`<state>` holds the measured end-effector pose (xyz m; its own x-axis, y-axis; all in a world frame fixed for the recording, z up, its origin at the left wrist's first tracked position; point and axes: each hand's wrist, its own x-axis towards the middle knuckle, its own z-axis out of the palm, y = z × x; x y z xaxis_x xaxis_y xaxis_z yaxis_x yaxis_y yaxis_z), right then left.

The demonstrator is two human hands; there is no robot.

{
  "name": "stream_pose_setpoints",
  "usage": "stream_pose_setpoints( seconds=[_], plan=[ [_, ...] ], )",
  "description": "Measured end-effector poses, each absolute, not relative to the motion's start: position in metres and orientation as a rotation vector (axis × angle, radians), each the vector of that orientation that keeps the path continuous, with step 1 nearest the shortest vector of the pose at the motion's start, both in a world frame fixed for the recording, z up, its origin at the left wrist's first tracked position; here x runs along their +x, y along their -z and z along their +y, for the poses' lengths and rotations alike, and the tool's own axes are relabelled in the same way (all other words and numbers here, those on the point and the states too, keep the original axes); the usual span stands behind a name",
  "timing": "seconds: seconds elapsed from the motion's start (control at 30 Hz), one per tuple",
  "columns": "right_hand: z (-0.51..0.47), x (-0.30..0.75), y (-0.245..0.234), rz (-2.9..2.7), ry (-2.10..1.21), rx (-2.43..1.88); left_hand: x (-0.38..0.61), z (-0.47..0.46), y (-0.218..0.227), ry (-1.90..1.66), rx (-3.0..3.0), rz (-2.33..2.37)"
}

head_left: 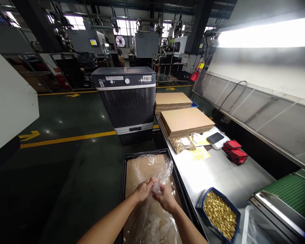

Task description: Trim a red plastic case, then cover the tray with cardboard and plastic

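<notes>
My left hand (143,190) and my right hand (165,197) meet over a black crate (123,176) lined with brown cardboard. Both hands are closed on the gathered neck of a large clear plastic bag (152,169). The bag spreads out above and below my hands and lies over the cardboard. What the bag holds cannot be made out.
A metal table (218,173) stands to the right with a blue tray of small brass parts (220,214), red cases (236,151), a phone (215,137), a bag of brass parts (181,143) and cardboard stacks (184,121). An air cooler (127,100) stands ahead. A green conveyor (289,193) is at right.
</notes>
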<state>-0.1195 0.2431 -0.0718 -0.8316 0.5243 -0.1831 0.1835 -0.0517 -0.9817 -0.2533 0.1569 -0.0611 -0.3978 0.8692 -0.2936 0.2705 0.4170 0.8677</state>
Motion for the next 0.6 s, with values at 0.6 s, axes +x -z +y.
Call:
stream_pose_setpoints(
  seconds=[0.6],
  plan=[
    [0.254, -0.137, 0.088, -2.567, -0.814, -0.882, -0.277, 0.179, 0.079, -0.611, 1.168, 1.934]
  ],
)
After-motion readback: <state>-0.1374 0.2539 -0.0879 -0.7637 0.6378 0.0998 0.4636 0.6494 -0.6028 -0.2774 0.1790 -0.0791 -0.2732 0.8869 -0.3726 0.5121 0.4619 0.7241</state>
